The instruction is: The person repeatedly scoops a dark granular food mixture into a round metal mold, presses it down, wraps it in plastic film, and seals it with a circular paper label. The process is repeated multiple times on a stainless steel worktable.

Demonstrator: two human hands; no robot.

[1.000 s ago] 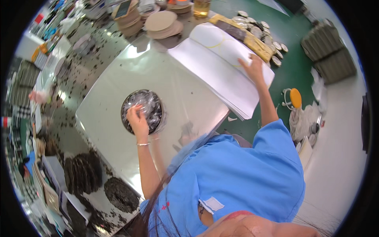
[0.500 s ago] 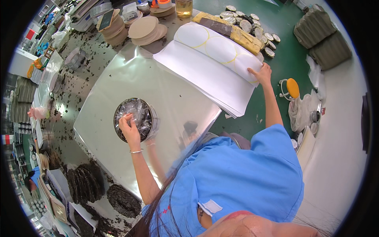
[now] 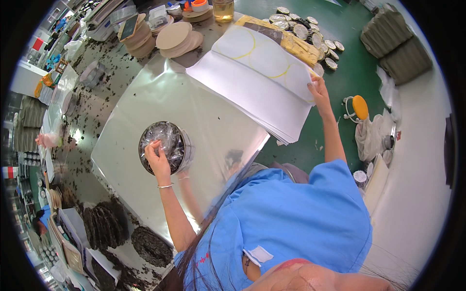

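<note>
On a shiny sheet covering the table stands a round metal ring or tin (image 3: 188,151), with crinkled clear plastic film (image 3: 167,134) over the dark stuff inside. My left hand (image 3: 158,159) is at the film, its fingers drawn together on it. To the right, a stack of white paper (image 3: 242,92) lies across the far corner of the shiny sheet. My right hand (image 3: 319,93) grips the right edge of its top sheet (image 3: 264,51), which is marked with yellow circles and is partly lifted and curved. The fingertips behind the paper are hidden.
A yellow-taped bundle (image 3: 284,41) lies behind the paper. Beyond are stacked round discs (image 3: 174,38), a phone (image 3: 128,27) and a glass jar of amber liquid (image 3: 224,10). Dark pressed cakes (image 3: 152,246) and crumbs lie at left. An orange-topped stool (image 3: 359,107) stands on the green floor.
My right hand has shifted slightly down and turned, and the top sheet, rolled back before, now lies flatter. My left hand stays at the film, nearly unmoved.
</note>
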